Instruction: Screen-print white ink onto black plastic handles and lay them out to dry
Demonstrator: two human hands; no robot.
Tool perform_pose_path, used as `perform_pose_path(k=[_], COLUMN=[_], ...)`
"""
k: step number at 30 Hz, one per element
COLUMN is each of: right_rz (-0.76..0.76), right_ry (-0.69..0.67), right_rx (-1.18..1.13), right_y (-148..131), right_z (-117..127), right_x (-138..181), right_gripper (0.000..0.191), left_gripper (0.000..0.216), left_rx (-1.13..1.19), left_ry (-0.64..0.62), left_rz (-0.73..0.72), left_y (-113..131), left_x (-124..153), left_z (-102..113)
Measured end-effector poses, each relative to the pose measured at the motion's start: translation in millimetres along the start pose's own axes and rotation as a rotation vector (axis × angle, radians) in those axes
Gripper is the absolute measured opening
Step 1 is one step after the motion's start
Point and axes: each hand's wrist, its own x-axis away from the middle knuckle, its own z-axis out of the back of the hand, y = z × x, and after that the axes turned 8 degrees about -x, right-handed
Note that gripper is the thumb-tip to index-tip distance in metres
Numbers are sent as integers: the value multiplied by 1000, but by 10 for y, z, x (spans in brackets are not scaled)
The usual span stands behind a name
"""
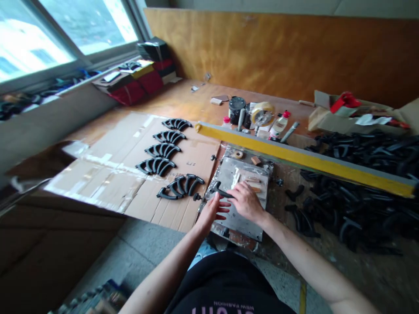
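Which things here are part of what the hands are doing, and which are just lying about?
In use: left hand, right hand, black curved handle, metal plate, handle rows on the cardboard, loose handle pile.
Lying about: tape roll, glue bottles, black can, yellow bar.

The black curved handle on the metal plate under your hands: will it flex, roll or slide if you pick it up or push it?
The black curved handle looks moulded and rigid, so probably no flex. Its arched shape suggests it would rock or skid, not roll. The metal plate looks smooth, so it may slide easily. Left hand and right hand both lie at it.
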Motion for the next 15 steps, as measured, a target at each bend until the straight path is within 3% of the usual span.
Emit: perform_pose_path(k=[2,4,8,11,15], right_rz=[133,197,104,-62,-211], right_ry=[-62,-122,-206,-310,-410], right_rx=[-9,-57,-88,32,174], right_y=[-325,-558,-737,-764,-821], right_z=[-237,-501,-1041,-1410,-1765], right_x=[-95,-278,-900,-1372,-1685], right_gripper=[21,25,28,29,34], left_gripper=[66,65,68,66,59], left_rx=[75,75,-99,-187,-308], left_ry=[185,346,581,620,531], left_rz=[-16,-32,42,133,212], left_y=[-178,-320,-589,-743,-826], left_x=[12,6,-55,-170,-326], left_z=[199,559,1493,2042,2388])
